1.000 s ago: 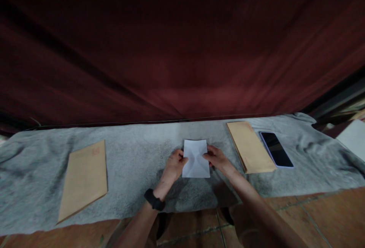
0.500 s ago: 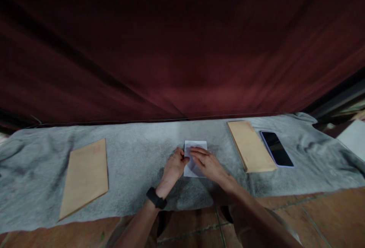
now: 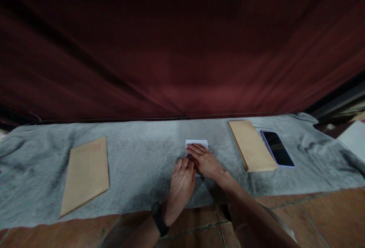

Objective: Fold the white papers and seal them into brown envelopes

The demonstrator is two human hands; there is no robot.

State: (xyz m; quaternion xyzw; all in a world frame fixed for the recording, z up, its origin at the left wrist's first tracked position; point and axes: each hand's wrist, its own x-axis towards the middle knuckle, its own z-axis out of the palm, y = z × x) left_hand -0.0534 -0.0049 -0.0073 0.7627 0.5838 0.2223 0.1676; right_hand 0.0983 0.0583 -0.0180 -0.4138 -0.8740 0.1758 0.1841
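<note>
A small white paper point(image 3: 196, 141), which looks folded, lies on the grey cloth in front of me. My right hand point(image 3: 205, 161) rests flat on it, fingers stretched out toward the left and covering its middle. Curled fingers of my left hand point(image 3: 182, 175) press at the paper's lower left part, beside and partly under my right hand. The left fingertips are hidden, and most of the paper's lower half is covered by both hands. A black watch point(image 3: 159, 218) is on my left wrist.
A grey cloth point(image 3: 142, 145) covers the low surface. One brown envelope point(image 3: 87, 175) lies at the left; a stack of brown envelopes point(image 3: 252, 145) lies at the right, next to a phone point(image 3: 277, 148) in a purple case. Behind hangs a dark red curtain point(image 3: 182, 69). Tiled floor point(image 3: 327, 213) shows in front.
My left hand has shifted from the paper's left edge, down and right, and its fingers have curled with the knuckles up. The right hand has moved slightly left, still flat on the paper.
</note>
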